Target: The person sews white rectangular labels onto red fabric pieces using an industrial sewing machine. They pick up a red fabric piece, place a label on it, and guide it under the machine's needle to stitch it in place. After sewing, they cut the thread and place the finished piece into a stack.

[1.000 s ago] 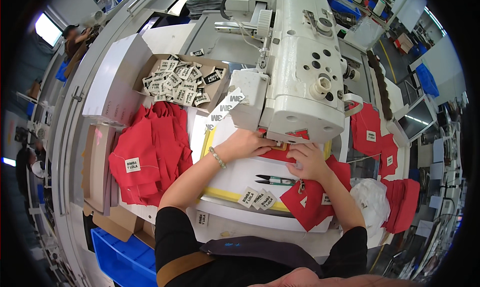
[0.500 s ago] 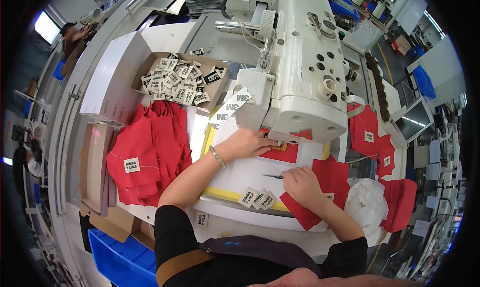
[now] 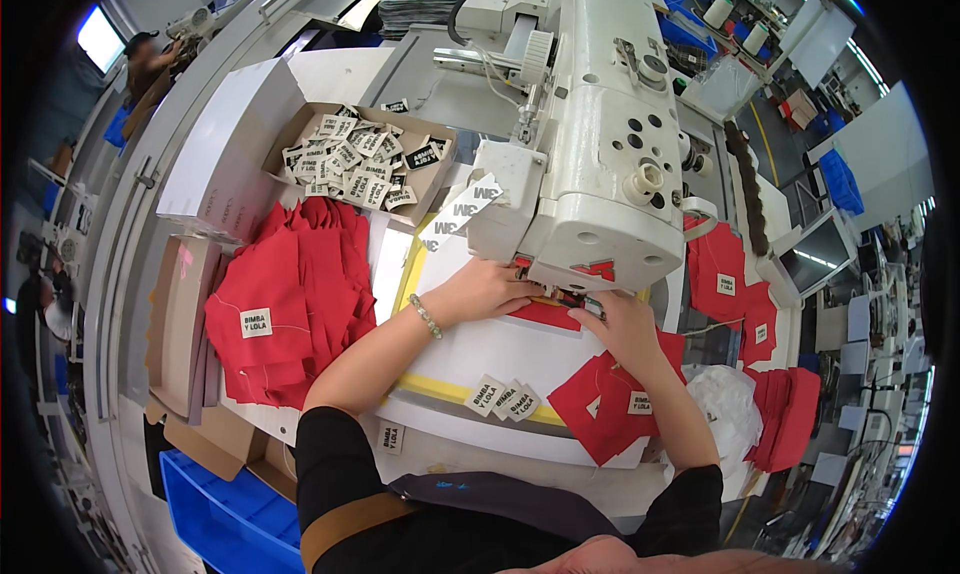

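Note:
My left hand, with a beaded bracelet on its wrist, reaches under the head of a white sewing machine. Its fingers are drawn together beside the needle area, and what their tips hold is hidden. Close by on the right, my right hand is closed round slim, pointed tweezers, whose tip points toward the left fingers. Beneath both hands lies a red fabric piece on the white work plate with yellow edging. Several pale printed labels lie at the plate's near edge.
At left is a pile of red fabric pieces; behind it stands a cardboard box of labels. Labelled red pieces lie by my right forearm. A white plastic bag and stacked red fabric sit farther right. A blue bin is below left.
My right hand has moved up and inward with the tweezers, from over the red pieces to the needle area beside my left hand. The left hand stays nearly in place.

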Demonstrator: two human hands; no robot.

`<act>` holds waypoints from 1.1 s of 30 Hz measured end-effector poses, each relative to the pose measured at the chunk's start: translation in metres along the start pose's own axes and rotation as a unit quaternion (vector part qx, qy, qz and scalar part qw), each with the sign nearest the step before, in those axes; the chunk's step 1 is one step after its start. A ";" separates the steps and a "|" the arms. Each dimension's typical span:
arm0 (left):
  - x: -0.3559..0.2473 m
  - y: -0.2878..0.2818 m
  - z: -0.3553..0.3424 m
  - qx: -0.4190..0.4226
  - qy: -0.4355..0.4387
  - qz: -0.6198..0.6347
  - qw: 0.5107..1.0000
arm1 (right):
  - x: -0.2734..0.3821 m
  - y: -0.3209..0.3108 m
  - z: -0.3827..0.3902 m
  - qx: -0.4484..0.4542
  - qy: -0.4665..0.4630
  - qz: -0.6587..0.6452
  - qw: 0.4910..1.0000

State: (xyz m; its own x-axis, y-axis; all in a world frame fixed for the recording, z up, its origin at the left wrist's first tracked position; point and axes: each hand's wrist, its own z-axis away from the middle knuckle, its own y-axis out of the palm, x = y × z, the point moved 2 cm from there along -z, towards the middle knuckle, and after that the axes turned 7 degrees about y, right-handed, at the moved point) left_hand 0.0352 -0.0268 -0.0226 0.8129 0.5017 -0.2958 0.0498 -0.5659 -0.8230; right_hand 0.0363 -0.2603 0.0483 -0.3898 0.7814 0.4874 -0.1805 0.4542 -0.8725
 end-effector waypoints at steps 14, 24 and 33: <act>-0.005 -0.012 -0.005 0.011 0.003 0.033 0.999 | 0.000 0.007 -0.017 -0.027 -0.119 0.091 0.988; -0.004 -0.008 -0.001 -0.004 -0.001 0.014 1.000 | 0.013 0.011 -0.020 0.065 -0.024 0.123 0.990; -0.003 -0.007 -0.001 0.034 -0.032 0.016 0.999 | 0.000 0.014 -0.014 0.000 -0.032 0.026 0.999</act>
State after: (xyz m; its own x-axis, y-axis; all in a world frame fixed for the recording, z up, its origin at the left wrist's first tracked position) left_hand 0.0328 -0.0250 -0.0156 0.7744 0.5266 -0.3507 -0.0165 -0.5373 -0.8433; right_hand 0.0464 -0.2475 0.0365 -0.4552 0.7747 0.4388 -0.1594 0.4140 -0.8962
